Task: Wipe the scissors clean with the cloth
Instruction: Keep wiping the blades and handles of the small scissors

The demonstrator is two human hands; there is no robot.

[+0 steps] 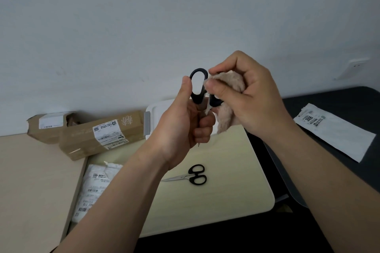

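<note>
My left hand (185, 127) grips a pair of scissors (198, 88) by the blades, black handles up and the tip poking out below my fist. My right hand (244, 92) holds a beige fluffy cloth (227, 113) bunched between thumb and fingers. The cloth is pressed against the scissors' right handle loop, which it partly hides. A second, smaller pair of black-handled scissors (190, 176) lies closed on the pale table (236, 181) below my hands.
Two cardboard parcels (98, 133) sit at the back left by the wall. A white plastic mailer (94, 187) lies at the left, another white mailer (333, 131) on the dark surface at the right. A white lidded box (158, 113) stands behind my hands.
</note>
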